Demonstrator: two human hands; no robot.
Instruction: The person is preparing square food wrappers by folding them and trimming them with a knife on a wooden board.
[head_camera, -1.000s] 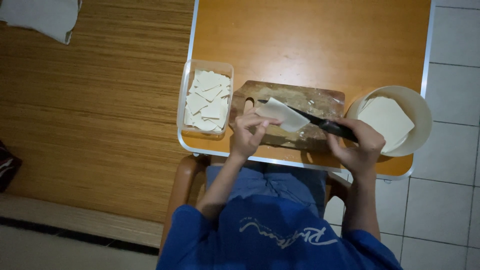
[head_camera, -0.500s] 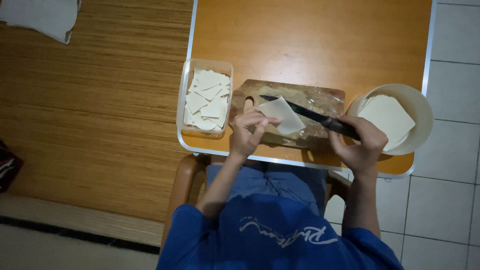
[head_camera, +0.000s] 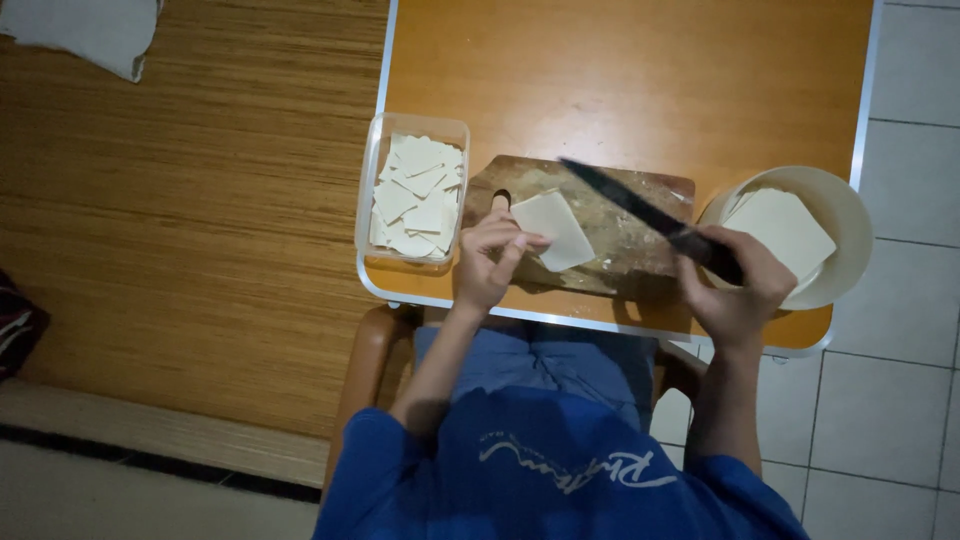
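Nearest to the camera sits a person in a blue shirt (head_camera: 560, 470), at the near edge of an orange tabletop (head_camera: 640, 70). The left hand (head_camera: 492, 258) is curled, and its fingertips press on the near left corner of a pale flat sheet (head_camera: 555, 228), which lies on a wooden cutting board (head_camera: 625, 235). The right hand (head_camera: 735, 285) is closed around the dark handle of a knife (head_camera: 640, 208). The blade points far and to the left, raised over the board, and its long axis runs slanted, passing just beside the right edge of the sheet. So the sheet lies to the left of the right hand, and the left hand is the nearer one to it. To the left of the board stands a clear plastic box (head_camera: 412, 185) with many cut pale pieces inside. To the right stands a round bowl (head_camera: 845, 215) holding a stack of whole pale sheets.
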